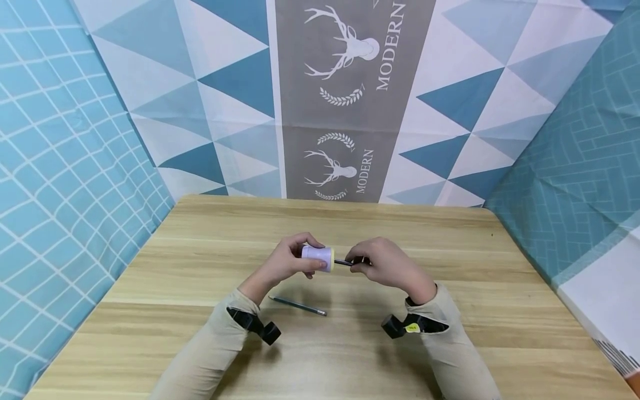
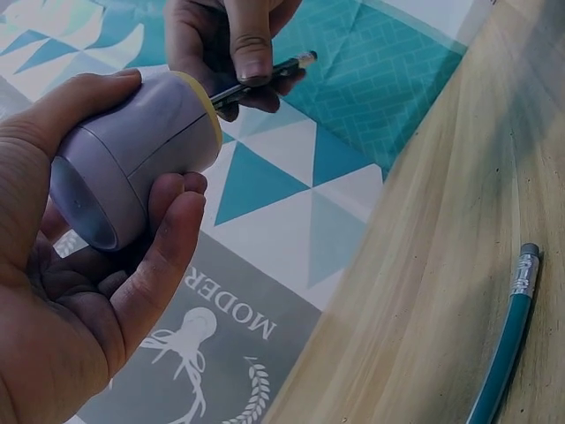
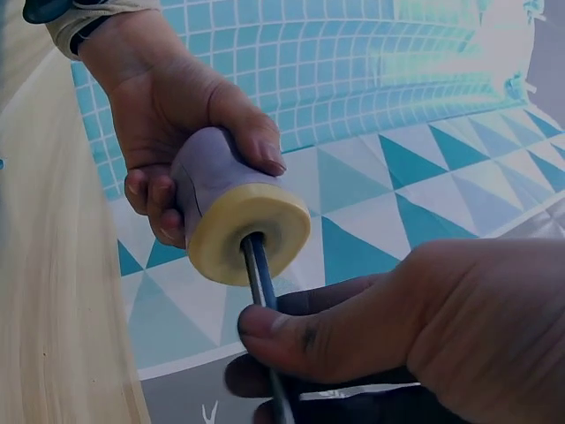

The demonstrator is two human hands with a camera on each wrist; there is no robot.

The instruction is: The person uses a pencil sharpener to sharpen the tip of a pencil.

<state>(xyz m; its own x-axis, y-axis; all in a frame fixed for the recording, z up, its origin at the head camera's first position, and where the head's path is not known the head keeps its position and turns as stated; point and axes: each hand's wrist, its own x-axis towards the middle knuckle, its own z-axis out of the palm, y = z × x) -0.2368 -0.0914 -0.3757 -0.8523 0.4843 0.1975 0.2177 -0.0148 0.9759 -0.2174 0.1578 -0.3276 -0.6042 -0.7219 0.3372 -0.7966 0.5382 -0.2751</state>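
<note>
A lavender pencil sharpener (image 1: 316,258) with a pale yellow end is gripped by my left hand (image 1: 288,259), thumb on one side and fingers on the other. Between thumb and fingers my right hand (image 1: 384,263) pinches a dark pencil (image 3: 259,276). One end of that pencil sits inside the hole in the sharpener's yellow face; its eraser end (image 2: 306,60) sticks out past my right fingers. Both hands are held above the table. A second, green-blue pencil (image 1: 299,305) with a grey eraser lies on the wood below, near my left wrist.
The wooden table (image 1: 200,239) runs back to a patterned cloth (image 1: 240,128) hung behind it. Blue checked cloth (image 1: 65,183) hangs on the left, and teal cloth (image 1: 575,178) on the right. Black wrist cameras jut inward from both sleeves.
</note>
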